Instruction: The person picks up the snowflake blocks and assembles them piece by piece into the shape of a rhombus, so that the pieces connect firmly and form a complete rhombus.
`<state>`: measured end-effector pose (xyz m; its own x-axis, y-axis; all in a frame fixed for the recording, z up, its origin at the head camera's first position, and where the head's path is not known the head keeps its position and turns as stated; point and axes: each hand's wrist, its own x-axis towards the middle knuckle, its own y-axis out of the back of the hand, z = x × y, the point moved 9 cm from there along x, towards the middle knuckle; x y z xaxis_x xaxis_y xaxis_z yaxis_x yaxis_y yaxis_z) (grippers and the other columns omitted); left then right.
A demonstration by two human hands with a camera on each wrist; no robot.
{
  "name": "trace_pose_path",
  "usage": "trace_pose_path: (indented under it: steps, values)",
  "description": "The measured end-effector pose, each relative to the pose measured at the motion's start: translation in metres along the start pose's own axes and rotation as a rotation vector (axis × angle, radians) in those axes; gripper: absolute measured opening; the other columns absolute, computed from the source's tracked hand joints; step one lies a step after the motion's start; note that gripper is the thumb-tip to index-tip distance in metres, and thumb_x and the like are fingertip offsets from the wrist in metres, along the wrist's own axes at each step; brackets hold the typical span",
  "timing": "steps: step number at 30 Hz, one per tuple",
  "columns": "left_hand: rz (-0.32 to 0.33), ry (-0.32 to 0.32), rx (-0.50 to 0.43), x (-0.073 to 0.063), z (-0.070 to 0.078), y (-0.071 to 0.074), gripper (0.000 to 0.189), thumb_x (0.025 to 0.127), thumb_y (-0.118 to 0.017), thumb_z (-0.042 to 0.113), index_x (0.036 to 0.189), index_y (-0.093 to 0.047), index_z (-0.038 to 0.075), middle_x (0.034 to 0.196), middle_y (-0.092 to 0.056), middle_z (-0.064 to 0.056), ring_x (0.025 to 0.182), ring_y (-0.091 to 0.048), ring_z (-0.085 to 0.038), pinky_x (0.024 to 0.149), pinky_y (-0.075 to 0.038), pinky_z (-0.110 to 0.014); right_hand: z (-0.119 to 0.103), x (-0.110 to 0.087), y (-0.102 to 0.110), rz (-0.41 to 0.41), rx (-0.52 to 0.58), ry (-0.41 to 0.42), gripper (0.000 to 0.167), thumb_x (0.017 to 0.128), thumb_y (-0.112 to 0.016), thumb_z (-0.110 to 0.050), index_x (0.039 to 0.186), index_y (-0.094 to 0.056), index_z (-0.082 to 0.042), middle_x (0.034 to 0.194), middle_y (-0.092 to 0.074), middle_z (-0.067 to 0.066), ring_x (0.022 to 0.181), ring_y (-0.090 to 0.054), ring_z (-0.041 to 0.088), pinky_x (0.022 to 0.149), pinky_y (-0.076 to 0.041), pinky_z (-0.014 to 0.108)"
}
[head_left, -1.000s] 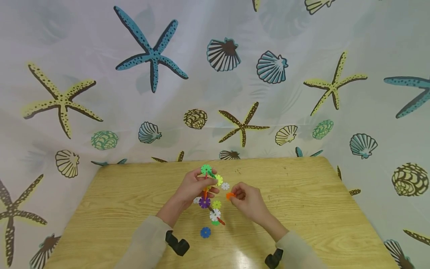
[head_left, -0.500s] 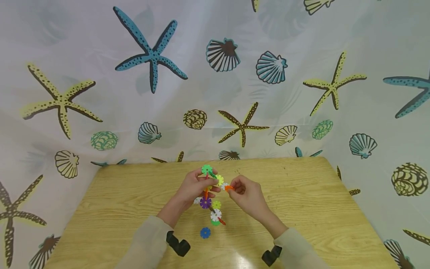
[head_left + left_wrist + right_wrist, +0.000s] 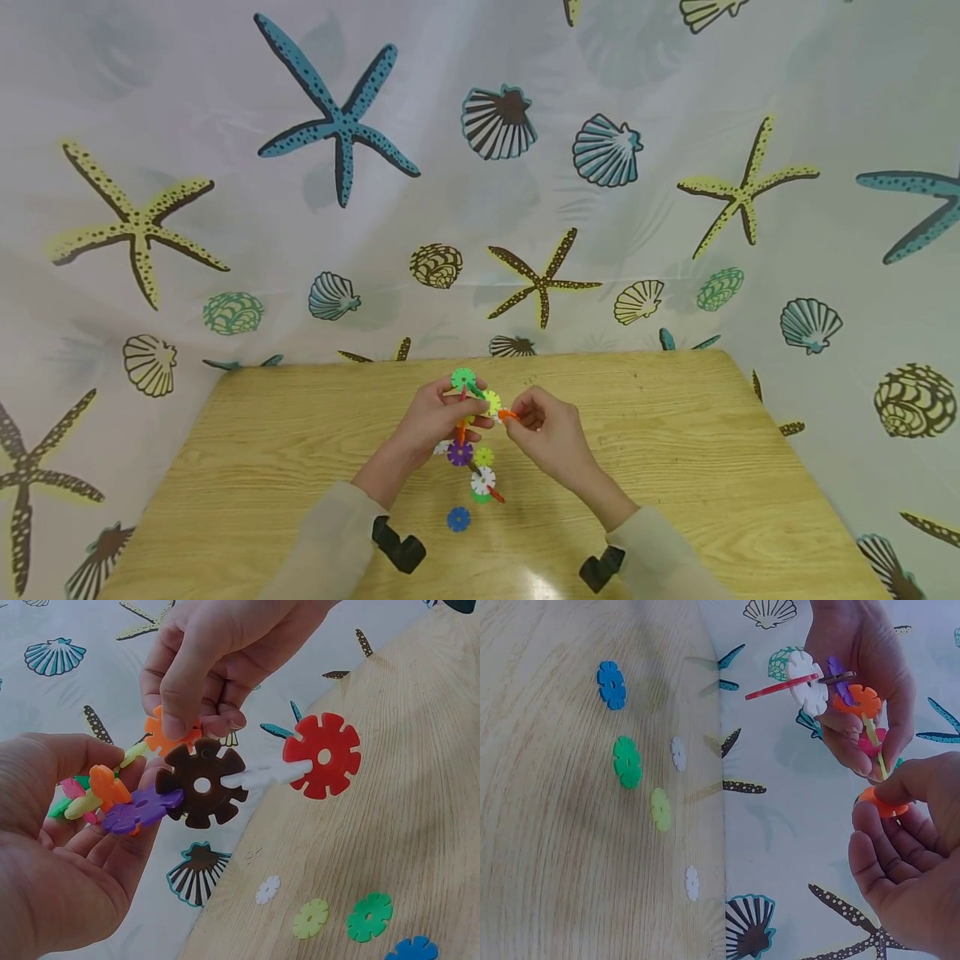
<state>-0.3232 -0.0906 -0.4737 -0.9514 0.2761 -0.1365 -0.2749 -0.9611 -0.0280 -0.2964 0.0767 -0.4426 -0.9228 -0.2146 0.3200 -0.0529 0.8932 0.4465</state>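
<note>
A chain of notched plastic snowflake discs is held by my left hand (image 3: 431,421), its thumb over the upper part. Along it run a green disc (image 3: 463,379), a yellow disc (image 3: 491,403), a purple disc (image 3: 460,452), a brown disc (image 3: 195,814), a white disc (image 3: 483,480) and a red disc (image 3: 343,742). Between thumb and fingers my right hand (image 3: 551,429) pinches an orange disc (image 3: 870,801), right at the edge of the chain's yellow disc. Another orange disc (image 3: 859,701) sits in the chain, partly hidden by left fingers.
Loose discs lie on the wooden table (image 3: 712,483) beneath the hands: a blue disc (image 3: 459,519), a green disc (image 3: 628,762), a yellow-green disc (image 3: 660,809) and two small white discs, one nearer the green disc (image 3: 678,754). A patterned curtain (image 3: 525,192) stands behind the table.
My right hand has moved up and left, bringing the orange disc to the yellow disc of the chain. The left hand and its chain have barely shifted.
</note>
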Motion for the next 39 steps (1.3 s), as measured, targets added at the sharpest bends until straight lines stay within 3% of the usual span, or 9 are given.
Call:
trace_pose_path:
  steps: [7,18,29,34,39]
  values:
    - [0.007,0.005,0.009,0.002,0.000,-0.002,0.029,0.101,-0.069,0.008,0.129,-0.065,0.004,0.098,-0.080,-0.002,0.085,-0.079,-0.016,0.069,-0.065,-0.031,-0.005,0.000,-0.001,0.006,-0.037,0.027,0.011,0.091,-0.075,-0.002,0.095,-0.070,-0.011,0.082,-0.071,0.000,0.072,-0.063,0.007,0.066,-0.056,0.021]
    - [-0.035,-0.035,0.063,0.000,0.007,-0.006,0.030,0.102,-0.069,0.010,0.129,-0.064,-0.002,0.106,-0.080,-0.010,0.094,-0.079,-0.023,0.074,-0.066,-0.033,-0.013,0.000,0.000,0.051,-0.072,0.096,0.010,0.088,-0.075,0.001,0.093,-0.073,-0.007,0.081,-0.072,0.003,0.069,-0.063,0.004,0.064,-0.057,0.020]
    - [-0.055,-0.042,0.115,-0.001,0.011,-0.009,0.027,0.101,-0.068,0.005,0.127,-0.067,-0.003,0.103,-0.080,-0.012,0.097,-0.080,-0.026,0.077,-0.065,-0.030,-0.024,-0.004,-0.001,0.050,-0.094,0.175,0.012,0.087,-0.075,0.008,0.090,-0.073,-0.004,0.078,-0.072,0.006,0.066,-0.065,0.010,0.062,-0.057,0.019]
    - [-0.057,-0.031,0.107,-0.001,0.007,-0.008,0.030,0.101,-0.068,0.004,0.130,-0.066,-0.004,0.106,-0.080,-0.014,0.094,-0.080,-0.022,0.081,-0.066,-0.034,-0.025,-0.005,-0.004,0.049,-0.099,0.208,0.010,0.090,-0.075,0.007,0.091,-0.073,-0.002,0.079,-0.072,0.006,0.066,-0.065,0.010,0.061,-0.057,0.019]
    - [-0.039,-0.025,0.085,0.000,0.006,-0.006,0.029,0.100,-0.069,0.003,0.128,-0.066,-0.005,0.099,-0.078,-0.007,0.087,-0.078,-0.016,0.080,-0.066,-0.029,-0.026,-0.005,-0.006,0.047,-0.103,0.232,0.007,0.092,-0.076,0.006,0.093,-0.073,-0.001,0.081,-0.073,0.008,0.067,-0.066,0.009,0.061,-0.058,0.019]
